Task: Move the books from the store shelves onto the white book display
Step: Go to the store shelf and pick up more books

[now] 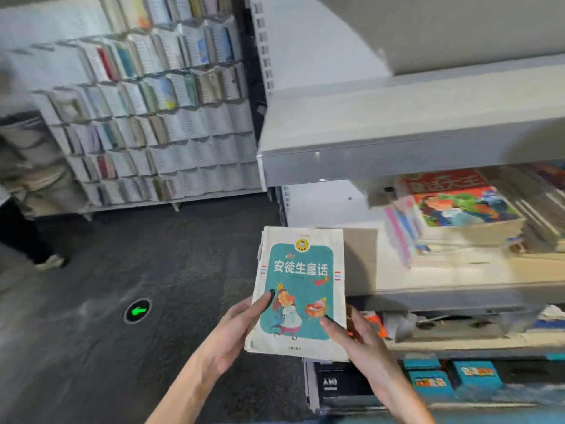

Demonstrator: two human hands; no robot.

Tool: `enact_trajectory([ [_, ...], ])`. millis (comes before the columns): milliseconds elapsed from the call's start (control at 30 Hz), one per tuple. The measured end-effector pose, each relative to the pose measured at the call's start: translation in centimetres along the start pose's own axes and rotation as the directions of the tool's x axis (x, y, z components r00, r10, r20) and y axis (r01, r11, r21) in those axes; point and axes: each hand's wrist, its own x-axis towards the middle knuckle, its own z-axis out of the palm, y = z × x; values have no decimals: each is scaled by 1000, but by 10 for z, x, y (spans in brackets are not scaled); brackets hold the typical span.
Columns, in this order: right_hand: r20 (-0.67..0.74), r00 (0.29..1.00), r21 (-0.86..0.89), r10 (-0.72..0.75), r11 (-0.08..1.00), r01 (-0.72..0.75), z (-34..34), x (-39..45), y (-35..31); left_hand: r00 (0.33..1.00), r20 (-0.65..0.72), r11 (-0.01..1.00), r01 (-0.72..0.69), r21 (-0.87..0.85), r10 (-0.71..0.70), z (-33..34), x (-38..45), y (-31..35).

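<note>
I hold a thin stack of books (301,289) in front of me, its top cover teal and cream with a cartoon king. My left hand (235,328) grips the stack's left edge, thumb on the cover. My right hand (357,338) grips the lower right corner, thumb on the cover too. The store shelves (397,142) stand to my right, with a pile of colourful books (458,215) on the middle level. The white book display (146,117) with many slotted pockets, part filled with books, stands at the far left across the floor.
Dark floor (153,270) with a round green arrow marker (137,310) lies between me and the display. A person's leg and shoe (49,261) show at the left edge. Blue boxes (452,377) and other items fill the low shelves at right.
</note>
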Motion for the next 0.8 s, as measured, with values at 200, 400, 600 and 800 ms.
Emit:
enact_trajectory([
  [200, 67, 997, -98, 42, 995, -35, 105, 27, -10, 990, -110, 995, -91, -43, 86, -105, -10, 7],
  [400, 134, 987, -129, 90, 989, -73, 237, 72, -13, 981, -157, 991, -123, -48, 114, -235, -23, 42],
  [600, 100, 988, -224, 114, 970, -89, 325, 118, -21, 977, -181, 988, -130, -83, 113, -331, -23, 74],
  [800, 100, 988, -254, 117, 963, -88, 380, 184, -39, 972, -201, 984, -147, -103, 124, -393, 18, 116],
])
